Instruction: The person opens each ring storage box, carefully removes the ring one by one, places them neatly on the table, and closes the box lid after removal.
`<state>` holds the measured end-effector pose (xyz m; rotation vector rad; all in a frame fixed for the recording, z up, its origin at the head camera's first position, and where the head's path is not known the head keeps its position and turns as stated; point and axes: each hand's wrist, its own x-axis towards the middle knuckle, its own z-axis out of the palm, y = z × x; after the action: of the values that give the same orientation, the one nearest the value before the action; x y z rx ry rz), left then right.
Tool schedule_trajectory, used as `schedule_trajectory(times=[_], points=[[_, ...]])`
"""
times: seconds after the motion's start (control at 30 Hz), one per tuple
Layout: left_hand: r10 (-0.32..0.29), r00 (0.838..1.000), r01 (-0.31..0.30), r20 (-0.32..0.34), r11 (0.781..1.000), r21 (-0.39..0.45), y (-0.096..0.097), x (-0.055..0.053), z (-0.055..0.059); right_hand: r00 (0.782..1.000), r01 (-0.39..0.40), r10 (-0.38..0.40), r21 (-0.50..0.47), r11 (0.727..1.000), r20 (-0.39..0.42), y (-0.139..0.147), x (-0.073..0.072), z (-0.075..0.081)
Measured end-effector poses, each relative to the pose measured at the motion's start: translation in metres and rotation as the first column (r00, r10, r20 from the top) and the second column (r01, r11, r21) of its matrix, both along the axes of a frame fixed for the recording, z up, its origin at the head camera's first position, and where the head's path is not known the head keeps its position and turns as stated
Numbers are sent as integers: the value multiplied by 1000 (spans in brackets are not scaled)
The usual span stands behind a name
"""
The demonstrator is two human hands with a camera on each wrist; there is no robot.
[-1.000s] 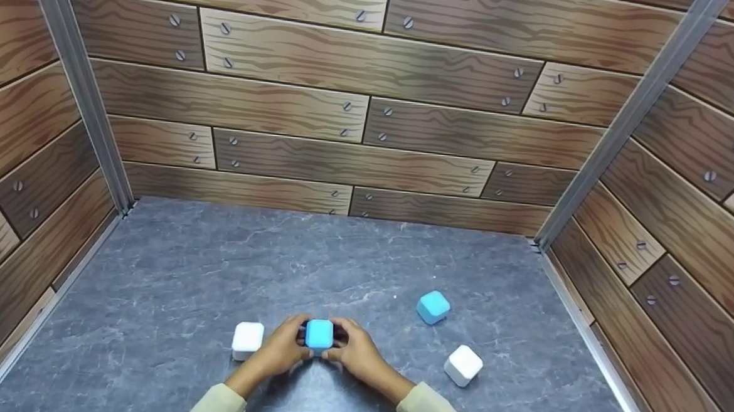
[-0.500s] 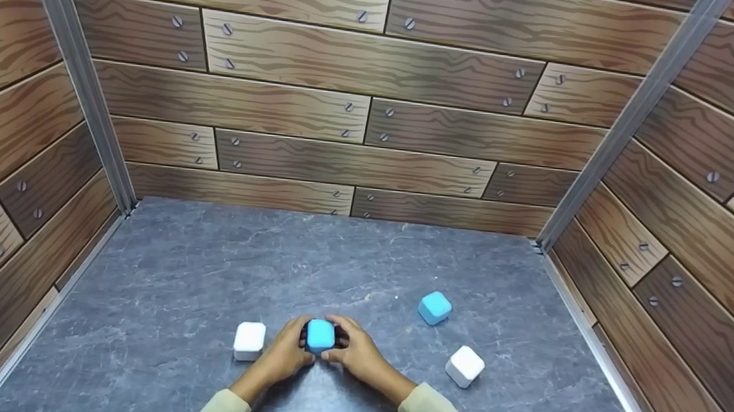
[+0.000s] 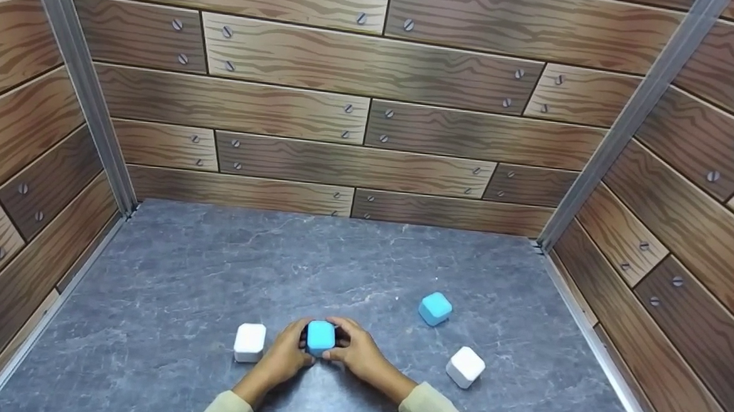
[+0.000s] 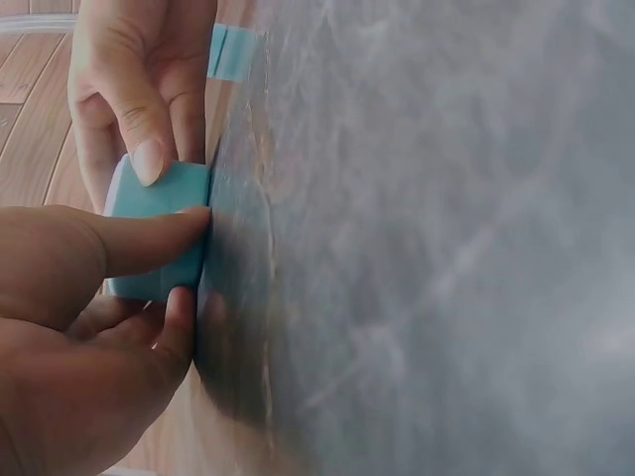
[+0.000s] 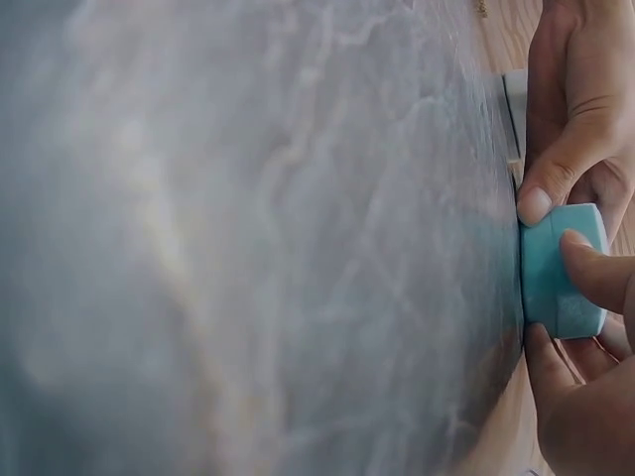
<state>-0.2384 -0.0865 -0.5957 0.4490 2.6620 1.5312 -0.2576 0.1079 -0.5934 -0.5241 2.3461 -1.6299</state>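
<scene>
A light blue cube with rounded edges (image 3: 320, 337) sits on the grey marbled surface, between my two hands. My left hand (image 3: 284, 350) pinches its left side, and my right hand (image 3: 357, 351) grips it from the right. Seen from the left wrist, the thumbs of the left hand (image 4: 69, 297) and right hand (image 4: 139, 74) both lie on the near face of the cube (image 4: 164, 193). Fingers curl round its far side, partly hidden. The right wrist view shows the cube (image 5: 556, 288) with its lower edge right at the surface.
Just left of my left hand stands a white cube (image 3: 250, 343). Farther right are a second blue cube (image 3: 435, 309) and another white cube (image 3: 465, 367). Wood-patterned walls (image 3: 359, 118) with metal corner strips (image 3: 609, 143) enclose the surface at back and sides.
My left forearm has shifted slightly to the right. Both hands keep hold of the blue cube in the same place, and the other cubes have not moved.
</scene>
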Motion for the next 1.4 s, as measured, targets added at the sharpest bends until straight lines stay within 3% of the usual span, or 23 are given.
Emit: schedule_trajectory(times=[0.17, 0.47, 0.93, 1.4], points=[[8, 1000, -8, -7, 1000, -15, -1, -2, -1, 1000, -7, 7, -18, 1000, 15, 0, -1, 0], [22, 1000, -22, -15, 1000, -19, -1, 0, -1, 999, -13, 11, -32, 999, -43, 1, -2, -1], [17, 1000, -18, -21, 1000, -5, -2, -1, -3, 997, 7, -3, 48, 999, -80, 3, -8, -2], [23, 1000, -23, 9, 1000, -13, -1, -4, -2, 998, -17, 20, 60, 998, -60, 2, -9, 14]])
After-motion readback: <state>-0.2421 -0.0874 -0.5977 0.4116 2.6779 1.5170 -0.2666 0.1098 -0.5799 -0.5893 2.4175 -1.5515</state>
